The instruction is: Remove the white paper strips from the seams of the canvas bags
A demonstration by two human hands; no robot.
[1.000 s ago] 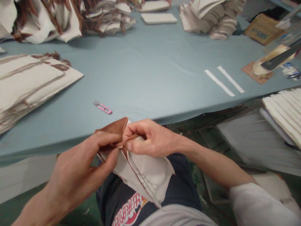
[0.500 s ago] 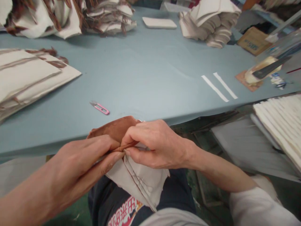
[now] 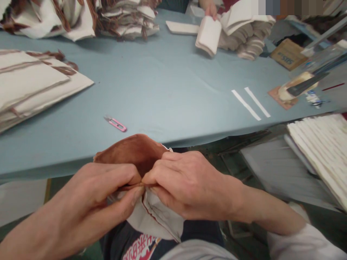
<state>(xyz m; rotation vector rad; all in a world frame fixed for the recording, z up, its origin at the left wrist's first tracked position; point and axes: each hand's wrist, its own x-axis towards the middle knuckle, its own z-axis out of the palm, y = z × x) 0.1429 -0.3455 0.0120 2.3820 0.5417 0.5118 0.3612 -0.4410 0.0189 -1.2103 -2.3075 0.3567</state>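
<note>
Blue-topped table above a dark green floor

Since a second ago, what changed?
A co-worker's hand has appeared across the blue table, holding cream round-cornered pieces. Left hand and right hand have shifted slightly towards the body, still pinching the brown-and-white piece, which shows more brown. Pink metal snips stayed put.

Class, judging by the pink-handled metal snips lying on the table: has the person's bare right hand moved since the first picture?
Yes: the right hand has shifted down the view, farther from the pink-handled snips.
</note>
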